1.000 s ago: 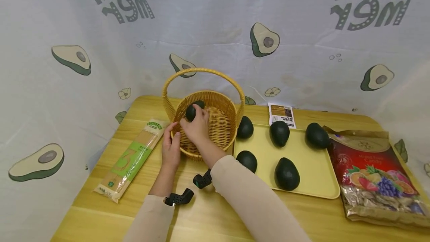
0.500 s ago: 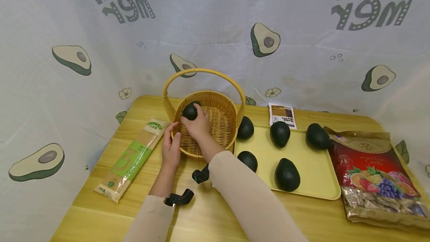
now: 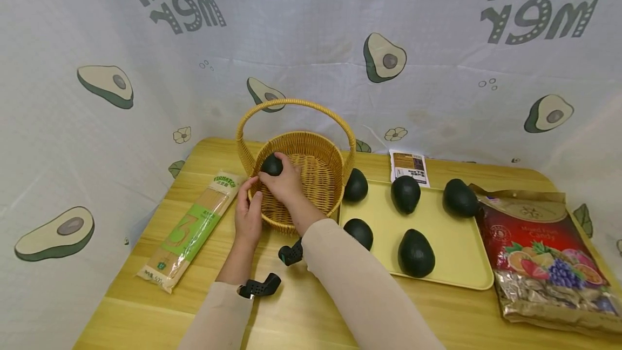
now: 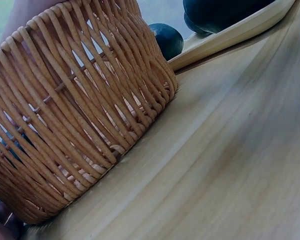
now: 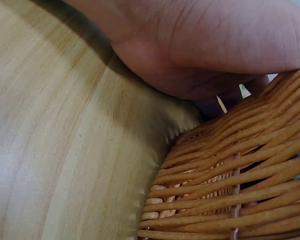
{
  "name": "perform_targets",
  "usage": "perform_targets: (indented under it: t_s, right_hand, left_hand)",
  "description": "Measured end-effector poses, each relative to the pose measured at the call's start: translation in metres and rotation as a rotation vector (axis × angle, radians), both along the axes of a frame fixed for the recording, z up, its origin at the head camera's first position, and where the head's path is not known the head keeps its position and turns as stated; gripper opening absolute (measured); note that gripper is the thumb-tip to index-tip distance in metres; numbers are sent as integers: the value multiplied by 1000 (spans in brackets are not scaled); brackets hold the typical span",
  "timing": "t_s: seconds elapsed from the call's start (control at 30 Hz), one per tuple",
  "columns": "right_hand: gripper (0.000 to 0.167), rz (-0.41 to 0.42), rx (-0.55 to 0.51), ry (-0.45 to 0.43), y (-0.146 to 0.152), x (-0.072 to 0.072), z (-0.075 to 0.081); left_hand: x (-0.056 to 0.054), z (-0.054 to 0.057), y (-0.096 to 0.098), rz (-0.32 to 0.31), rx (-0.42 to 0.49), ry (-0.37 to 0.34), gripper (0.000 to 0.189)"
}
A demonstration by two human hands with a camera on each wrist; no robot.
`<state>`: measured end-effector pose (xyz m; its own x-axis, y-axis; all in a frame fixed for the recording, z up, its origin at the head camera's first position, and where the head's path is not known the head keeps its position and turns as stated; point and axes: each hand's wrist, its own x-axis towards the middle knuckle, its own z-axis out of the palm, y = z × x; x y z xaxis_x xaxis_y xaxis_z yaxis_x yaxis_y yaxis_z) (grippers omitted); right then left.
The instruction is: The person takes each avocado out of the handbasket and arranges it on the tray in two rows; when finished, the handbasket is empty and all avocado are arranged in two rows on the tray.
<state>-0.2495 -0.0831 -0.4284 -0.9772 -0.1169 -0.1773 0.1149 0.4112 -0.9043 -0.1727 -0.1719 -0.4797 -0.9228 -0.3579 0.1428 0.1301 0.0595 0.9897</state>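
My right hand reaches inside the yellow wicker basket and holds a dark green avocado by the inner left wall. Its thumb and fingers lie on either side of the fruit. Gripping the basket's left side from outside is my left hand, with its thumb near the rim. In the right wrist view, the left hand lies along the wicker side. The left wrist view shows the basket wall close up, with the held avocado glimpsed through the weave.
Right of the basket, a pale yellow tray carries several avocados. A red candy bag lies beyond it. Left of the basket is a pack of noodles. A small printed packet sits behind the tray, near the curtain.
The avocado in my right hand has shifted slightly left and nearer to me inside the basket, and has turned a little. My left hand has stayed on the basket's side.
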Motion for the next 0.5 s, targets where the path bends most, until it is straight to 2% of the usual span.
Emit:
perform_targets:
  t_s: [0.27,0.5]
  right_hand:
    - [70,48,69,32,0,0,-2]
    - [62,32,83,62,0,0,-2]
  left_hand:
    - [0,0,0,4,-4,-5,39]
    - [0,-1,0,-4,-4,-7,40]
